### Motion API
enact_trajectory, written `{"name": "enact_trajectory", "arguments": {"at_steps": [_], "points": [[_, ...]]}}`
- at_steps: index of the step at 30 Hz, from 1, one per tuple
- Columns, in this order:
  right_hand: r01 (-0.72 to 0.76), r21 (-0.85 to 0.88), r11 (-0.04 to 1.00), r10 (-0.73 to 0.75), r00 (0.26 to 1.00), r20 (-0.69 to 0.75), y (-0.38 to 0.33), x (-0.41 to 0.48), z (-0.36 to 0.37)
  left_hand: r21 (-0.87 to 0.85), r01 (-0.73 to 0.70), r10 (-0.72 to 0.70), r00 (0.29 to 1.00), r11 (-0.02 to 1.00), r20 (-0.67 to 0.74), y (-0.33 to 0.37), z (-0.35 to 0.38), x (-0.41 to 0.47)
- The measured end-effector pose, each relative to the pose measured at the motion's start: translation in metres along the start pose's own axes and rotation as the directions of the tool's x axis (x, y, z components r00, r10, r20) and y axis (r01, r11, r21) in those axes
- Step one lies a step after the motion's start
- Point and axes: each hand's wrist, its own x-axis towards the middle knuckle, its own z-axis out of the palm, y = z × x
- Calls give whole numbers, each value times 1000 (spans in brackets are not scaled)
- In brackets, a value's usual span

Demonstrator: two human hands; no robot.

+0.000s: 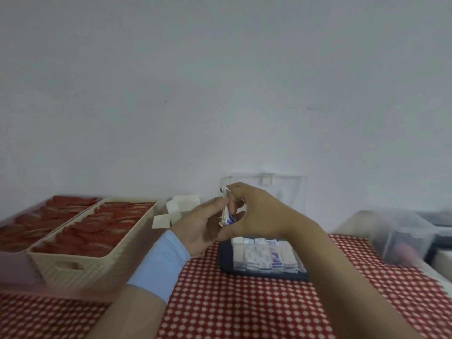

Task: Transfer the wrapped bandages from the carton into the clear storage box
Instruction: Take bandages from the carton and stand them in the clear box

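White bandages [226, 211] pinched between left hand [198, 226], right hand [254, 211]

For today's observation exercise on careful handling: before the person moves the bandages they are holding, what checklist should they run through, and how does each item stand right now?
1. Bandages gripped: ok, pinched between left hand and right hand.
2. Clear box open on top: ok; its lid stands raised behind.
3. Room in the box: cannot tell; a row of wrapped bandages already fills the visible part.
4. Path down to the box: ok, it sits just below the hands with nothing between.
5. Carton open for the next batch: ok, flaps spread.
6. How many bandages are held: cannot tell, blurred.
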Motion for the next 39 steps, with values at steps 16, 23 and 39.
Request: {"name": "enact_trajectory", "arguments": {"at_steps": [16,23,39], "points": [[-170,209,963,166,985,41,34,-29,-84,190,85,-112,984,978,137,6,62,9],[-218,87,972,225,971,-78,46,-25,-91,562,3,1,1000,827,-8,6,67,27],[-364,-522,771,439,898,21,93,1,-80,993,-33,-43,998,114,38,-32,64,73]]}}
